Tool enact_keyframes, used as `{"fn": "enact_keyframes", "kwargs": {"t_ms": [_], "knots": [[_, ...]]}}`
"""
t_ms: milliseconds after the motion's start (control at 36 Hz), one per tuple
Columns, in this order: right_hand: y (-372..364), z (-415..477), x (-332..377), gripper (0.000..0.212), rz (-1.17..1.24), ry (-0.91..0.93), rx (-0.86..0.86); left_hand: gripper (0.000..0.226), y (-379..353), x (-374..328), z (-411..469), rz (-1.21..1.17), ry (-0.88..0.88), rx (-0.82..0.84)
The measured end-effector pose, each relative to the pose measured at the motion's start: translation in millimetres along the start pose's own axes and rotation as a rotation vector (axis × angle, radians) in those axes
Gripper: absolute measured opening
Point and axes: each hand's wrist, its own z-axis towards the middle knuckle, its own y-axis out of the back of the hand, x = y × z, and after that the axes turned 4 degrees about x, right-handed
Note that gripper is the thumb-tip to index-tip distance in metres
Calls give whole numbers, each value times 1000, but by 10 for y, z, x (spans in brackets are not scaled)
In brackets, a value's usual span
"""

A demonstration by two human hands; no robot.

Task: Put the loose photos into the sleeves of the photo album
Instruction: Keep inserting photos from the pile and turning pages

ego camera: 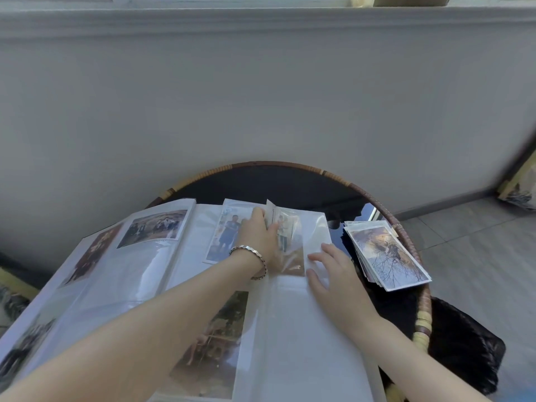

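Observation:
An open photo album (293,329) with clear plastic sleeves lies across a round table. My left hand (256,235), with a bracelet on the wrist, pinches a loose photo (285,227) at the top of the right page, partly inside a sleeve. My right hand (330,274) lies flat with fingers spread on the right page just below and to the right of that photo. A stack of loose photos (387,255) sits on the table right of the album. Several sleeves on both pages hold photos.
The round table (290,178) has a dark glass top and a woven rattan rim, and stands against a grey wall. A dark fuzzy thing (467,352) lies below the table's right edge. Tiled floor shows at the right.

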Motion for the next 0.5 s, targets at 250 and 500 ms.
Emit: {"fn": "enact_keyframes", "kwargs": {"t_ms": [250,500], "knots": [[2,-13,-3,30,-13,-7,9,15,159,-30,-7,333,65,71],[23,-44,35,45,110,-88,-3,17,108,64,37,-91,219,-72]]}}
